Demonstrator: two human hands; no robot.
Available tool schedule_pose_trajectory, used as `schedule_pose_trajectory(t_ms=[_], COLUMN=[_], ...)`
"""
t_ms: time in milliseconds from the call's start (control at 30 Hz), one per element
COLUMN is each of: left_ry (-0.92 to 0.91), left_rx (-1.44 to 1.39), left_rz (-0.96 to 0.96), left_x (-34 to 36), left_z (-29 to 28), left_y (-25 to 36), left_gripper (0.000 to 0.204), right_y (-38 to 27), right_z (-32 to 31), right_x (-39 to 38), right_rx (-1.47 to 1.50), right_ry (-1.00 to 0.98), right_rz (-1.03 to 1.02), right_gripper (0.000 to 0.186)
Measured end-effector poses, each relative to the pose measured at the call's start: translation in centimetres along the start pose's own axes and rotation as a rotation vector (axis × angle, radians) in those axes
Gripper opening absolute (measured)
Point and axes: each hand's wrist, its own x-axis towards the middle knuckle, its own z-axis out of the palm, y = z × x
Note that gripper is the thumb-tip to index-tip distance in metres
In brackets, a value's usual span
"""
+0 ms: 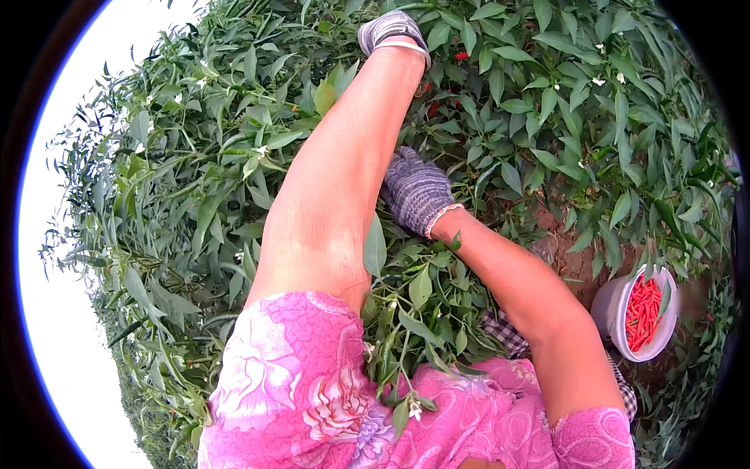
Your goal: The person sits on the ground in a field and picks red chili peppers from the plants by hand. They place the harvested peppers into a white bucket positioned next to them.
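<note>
Left hand (394,30), gloved, up in the foliage (516,78) near a few hanging red peppers (462,56); right hand (418,191), also gloved, lower down, probably to get in under the leaf cover. Can't tell how far open either grip is, fingers mostly hidden, no held item visible. White bucket (616,313) of loose red peppers (643,316) sits toward the soil's (556,244) right edge, likely for right-arm reach.
</note>
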Motion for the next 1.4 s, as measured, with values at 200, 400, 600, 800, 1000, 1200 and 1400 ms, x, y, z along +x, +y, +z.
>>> schedule_pose_trajectory(t_ms=[200,400,600,800,1000,1200,1400], left_ry=[-0.101,-0.105,-0.203,-0.116,-0.090,-0.012,-0.202], left_rx=[0.205,0.104,-0.310,0.052,-0.258,-0.133,-0.338], left_rz=[0.181,0.282,0.073,0.294,0.107,0.295,0.260], left_x=[8.4,15.8,19.7,22.1,22.2,21.8,20.7], left_z=[12.8,21.0,23.1,27.1,29.1,28.8,26.8], left_y=[-0.4,-0.9,1.4,1.9,0.7,2.3,0.8], left_gripper=[0.035,0.029,0.035,0.037,0.030,0.025,0.029], right_y=[0.7,1.1,3.1,2.8,1.6,2.5,2.2], right_z=[-0.4,0.1,1.5,2.9,3.9,3.7,2.7], right_x=[-1.0,1.2,2.9,4.0,4.6,4.7,4.1], right_rx=[-0.095,-0.043,-0.106,-0.078,-0.090,-0.115,-0.091], right_ry=[0.123,0.039,0.019,-0.028,-0.111,-0.102,-0.082], right_rz=[-0.063,-0.057,-0.042,-0.081,-0.089,-0.090,-0.143], right_gripper=[0.040,0.040,0.047,0.050,0.046,0.042,0.037])
